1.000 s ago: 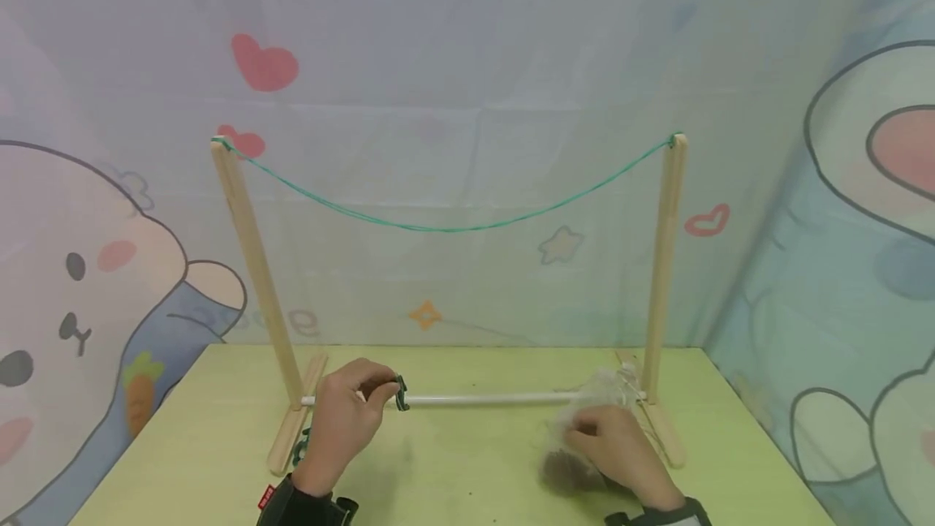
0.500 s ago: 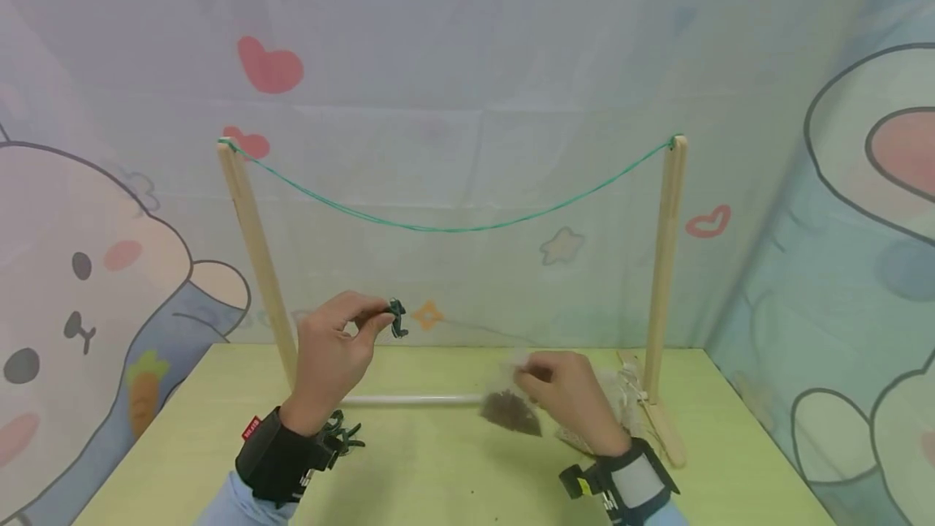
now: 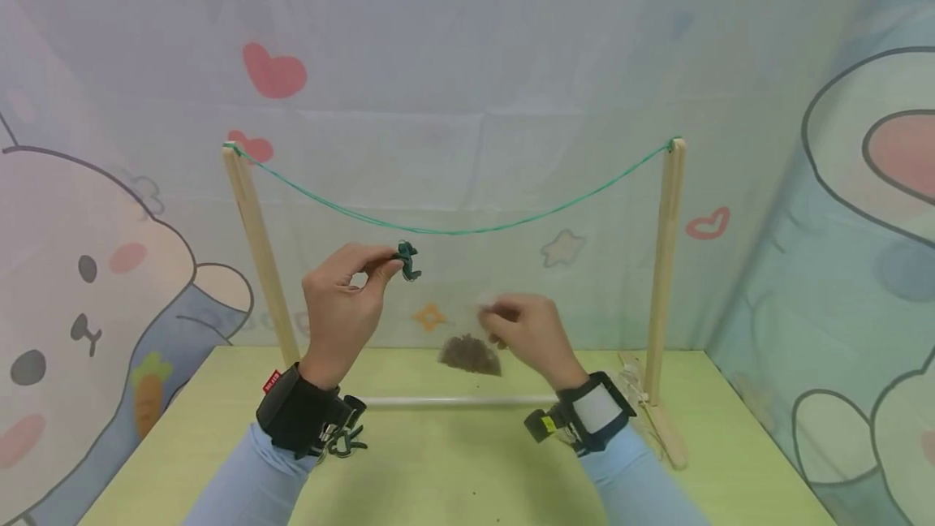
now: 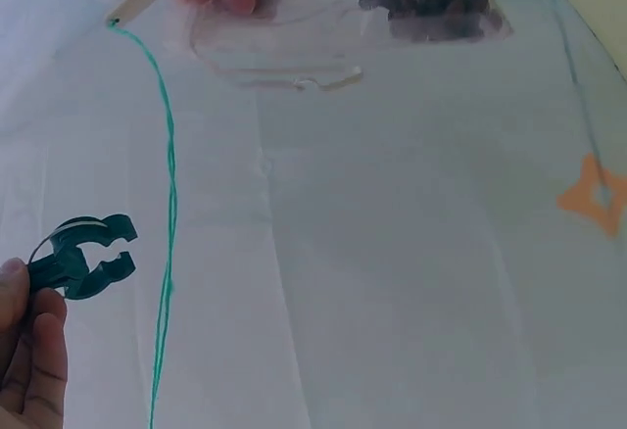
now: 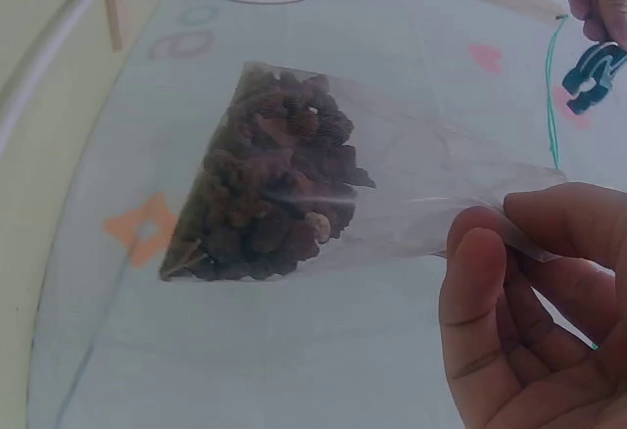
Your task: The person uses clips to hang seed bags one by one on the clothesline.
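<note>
My left hand [image 3: 343, 307] pinches a small dark green spring clip [image 4: 93, 258] by its handles, thumb against fingers. The clip's jaws stand apart with a gap between their tips, just below the green cord [image 3: 445, 232]. My right hand [image 3: 533, 335] pinches the top edge of a see-through pouch [image 5: 411, 174]. Dark brown dried pieces [image 5: 274, 184] fill the bottom of the pouch, which hangs tilted in the air above the table. In the left wrist view a thin pale drawstring [image 4: 333, 81] shows at the pouch's top. Clip and pouch are both apart from the cord.
Two wooden posts [image 3: 259, 250] hold the sagging cord, and a white rod [image 3: 460, 402] joins them low down. More green clips [image 3: 346, 442] lie on the yellow table [image 3: 438, 493] by the left wrist. At the right post's foot are pale strings [image 3: 634, 384]. A patterned cloth hangs behind.
Both hands have risen from near the table toward the cord. The right hand has lifted the pouch away from the right post and moved left; the left hand has carried the clip up.
</note>
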Demonstrator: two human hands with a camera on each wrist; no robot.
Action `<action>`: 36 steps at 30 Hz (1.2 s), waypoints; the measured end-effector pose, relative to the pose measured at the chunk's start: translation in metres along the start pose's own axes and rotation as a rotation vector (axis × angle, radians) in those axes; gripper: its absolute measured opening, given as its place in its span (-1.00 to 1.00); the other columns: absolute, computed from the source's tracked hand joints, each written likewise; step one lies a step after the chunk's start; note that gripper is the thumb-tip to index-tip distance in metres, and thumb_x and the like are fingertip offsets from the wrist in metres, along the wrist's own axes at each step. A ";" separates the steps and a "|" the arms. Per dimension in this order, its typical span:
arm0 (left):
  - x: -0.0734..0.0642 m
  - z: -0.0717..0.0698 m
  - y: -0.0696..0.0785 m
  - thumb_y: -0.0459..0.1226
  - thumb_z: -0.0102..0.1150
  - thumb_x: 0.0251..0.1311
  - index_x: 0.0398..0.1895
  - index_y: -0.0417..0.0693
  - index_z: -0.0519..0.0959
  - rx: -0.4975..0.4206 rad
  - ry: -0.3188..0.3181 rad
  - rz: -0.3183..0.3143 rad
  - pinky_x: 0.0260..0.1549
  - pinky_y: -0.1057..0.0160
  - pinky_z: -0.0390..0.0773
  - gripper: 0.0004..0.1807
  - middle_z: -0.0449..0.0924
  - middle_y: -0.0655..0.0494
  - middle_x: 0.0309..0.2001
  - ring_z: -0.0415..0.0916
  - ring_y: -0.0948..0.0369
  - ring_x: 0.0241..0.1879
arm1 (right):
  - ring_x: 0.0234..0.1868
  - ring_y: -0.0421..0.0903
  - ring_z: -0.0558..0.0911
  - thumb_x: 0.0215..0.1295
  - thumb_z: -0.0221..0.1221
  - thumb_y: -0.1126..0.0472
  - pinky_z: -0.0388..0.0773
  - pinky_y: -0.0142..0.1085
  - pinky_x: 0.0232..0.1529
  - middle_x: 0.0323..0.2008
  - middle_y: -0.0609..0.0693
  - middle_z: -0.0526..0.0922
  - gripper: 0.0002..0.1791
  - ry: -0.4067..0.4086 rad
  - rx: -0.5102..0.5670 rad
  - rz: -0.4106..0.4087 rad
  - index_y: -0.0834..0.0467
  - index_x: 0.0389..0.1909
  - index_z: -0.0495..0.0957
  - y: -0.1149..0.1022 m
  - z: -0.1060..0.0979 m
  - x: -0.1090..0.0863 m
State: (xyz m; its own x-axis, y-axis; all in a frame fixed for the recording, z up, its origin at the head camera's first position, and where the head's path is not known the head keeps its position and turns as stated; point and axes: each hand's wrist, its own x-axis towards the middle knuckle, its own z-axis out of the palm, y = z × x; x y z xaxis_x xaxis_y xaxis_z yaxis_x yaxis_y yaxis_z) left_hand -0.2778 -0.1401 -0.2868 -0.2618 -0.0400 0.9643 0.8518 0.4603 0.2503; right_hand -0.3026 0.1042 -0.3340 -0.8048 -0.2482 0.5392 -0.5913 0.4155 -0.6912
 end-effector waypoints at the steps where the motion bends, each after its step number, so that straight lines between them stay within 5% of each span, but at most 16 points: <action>1: 0.002 0.002 -0.001 -0.50 0.46 0.13 -0.24 -0.27 0.76 -0.004 0.013 -0.001 -0.21 0.38 0.55 -0.86 0.73 -0.09 -0.32 0.61 0.09 -0.33 | -0.58 -0.16 0.64 0.36 0.32 0.30 0.60 -0.36 -0.46 -0.58 0.01 0.70 -0.85 0.002 0.007 0.001 0.23 -0.41 0.77 -0.002 0.001 0.004; 15: 0.013 0.026 -0.026 -0.48 0.45 0.17 -0.23 -0.33 0.77 -0.011 0.133 -0.080 -0.22 0.39 0.55 -0.88 0.74 -0.16 -0.31 0.65 -0.02 -0.33 | -0.58 -0.16 0.64 0.34 0.28 0.31 0.60 -0.34 -0.44 -0.58 0.03 0.72 -0.82 0.033 -0.002 -0.025 0.23 -0.46 0.76 -0.024 0.010 0.044; 26: 0.010 0.033 -0.027 -0.47 0.47 0.15 -0.23 -0.34 0.76 0.020 0.081 -0.165 -0.27 0.41 0.54 -0.86 0.74 -0.16 -0.31 0.65 -0.02 -0.36 | -0.59 -0.02 0.68 0.32 0.30 0.32 0.53 -0.41 -0.53 -0.61 0.06 0.72 -0.79 0.092 -0.002 -0.029 0.25 -0.52 0.73 -0.025 0.019 0.058; 36: 0.009 0.032 -0.023 -0.45 0.47 0.16 -0.24 -0.30 0.77 0.013 0.044 -0.235 -0.34 0.41 0.55 -0.88 0.74 -0.14 -0.33 0.68 -0.03 -0.40 | -0.62 -0.16 0.62 0.33 0.31 0.30 0.47 -0.40 -0.54 -0.62 0.05 0.71 -0.78 0.127 -0.016 -0.020 0.24 -0.53 0.73 -0.028 0.021 0.067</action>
State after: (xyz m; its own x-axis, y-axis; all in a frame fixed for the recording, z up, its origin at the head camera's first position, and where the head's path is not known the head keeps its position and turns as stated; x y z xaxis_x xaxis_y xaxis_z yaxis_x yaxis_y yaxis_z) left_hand -0.3145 -0.1223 -0.2864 -0.4321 -0.1859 0.8824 0.7637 0.4449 0.4677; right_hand -0.3411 0.0578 -0.2881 -0.7790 -0.1442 0.6103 -0.6055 0.4258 -0.6723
